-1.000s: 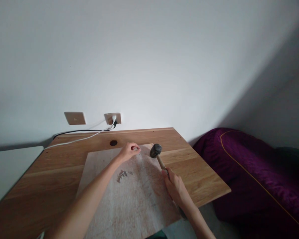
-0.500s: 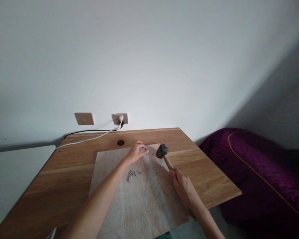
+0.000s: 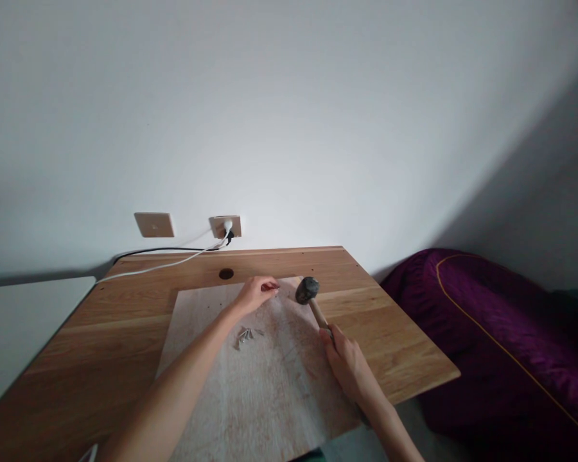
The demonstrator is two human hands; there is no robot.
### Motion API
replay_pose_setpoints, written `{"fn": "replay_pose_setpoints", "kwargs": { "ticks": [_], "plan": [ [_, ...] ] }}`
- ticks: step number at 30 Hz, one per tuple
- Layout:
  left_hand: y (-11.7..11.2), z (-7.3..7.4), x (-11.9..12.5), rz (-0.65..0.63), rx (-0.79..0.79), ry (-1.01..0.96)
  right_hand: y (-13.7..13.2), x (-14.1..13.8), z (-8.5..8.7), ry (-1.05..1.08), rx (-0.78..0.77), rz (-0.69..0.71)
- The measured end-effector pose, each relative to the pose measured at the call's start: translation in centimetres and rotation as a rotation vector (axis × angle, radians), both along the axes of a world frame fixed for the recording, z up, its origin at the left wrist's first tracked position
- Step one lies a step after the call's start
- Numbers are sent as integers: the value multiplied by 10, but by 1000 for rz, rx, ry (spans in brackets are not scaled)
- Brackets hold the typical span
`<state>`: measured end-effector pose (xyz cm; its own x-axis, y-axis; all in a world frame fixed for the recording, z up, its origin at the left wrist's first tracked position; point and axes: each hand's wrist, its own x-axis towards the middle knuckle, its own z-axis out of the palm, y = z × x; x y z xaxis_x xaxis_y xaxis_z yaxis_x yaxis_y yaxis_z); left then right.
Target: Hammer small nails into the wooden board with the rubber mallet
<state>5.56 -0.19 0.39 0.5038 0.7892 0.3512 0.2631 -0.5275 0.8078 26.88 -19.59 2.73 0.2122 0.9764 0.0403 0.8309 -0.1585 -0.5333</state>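
Note:
My left hand (image 3: 259,294) is at the far part of a pale wooden board (image 3: 250,398), thumb and fingertips pinched together just above its surface. Whatever sits between those fingertips is too small to make out. In my right hand (image 3: 349,362) is the wooden handle of a mallet (image 3: 308,290) with a dark, rounded head. The mallet head is raised a little over the board's far right corner, to the right of my left fingertips and apart from them. Several loose nails (image 3: 244,335) lie in a small pile on the board, nearer to me than my left hand.
Beneath the board is a wooden table (image 3: 395,333) with a round dark hole (image 3: 226,274) near its back edge. White and black cables (image 3: 173,262) run from a wall socket (image 3: 225,226) to the left. A white surface (image 3: 24,333) adjoins on the left; purple fabric (image 3: 462,308) bulges at right.
The view has shifted slightly, so most things sit a little further left. My left fingers have drawn closer together, closing the round gap seen before. The mallet remains raised in my right hand.

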Motion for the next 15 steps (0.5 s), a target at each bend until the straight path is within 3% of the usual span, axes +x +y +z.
{"fn": "replay_pose_setpoints", "kwargs": {
  "ticks": [15],
  "plan": [
    [-6,2,0,12,53,26,-1,-1,7,58,-17,18]
  ]
}}
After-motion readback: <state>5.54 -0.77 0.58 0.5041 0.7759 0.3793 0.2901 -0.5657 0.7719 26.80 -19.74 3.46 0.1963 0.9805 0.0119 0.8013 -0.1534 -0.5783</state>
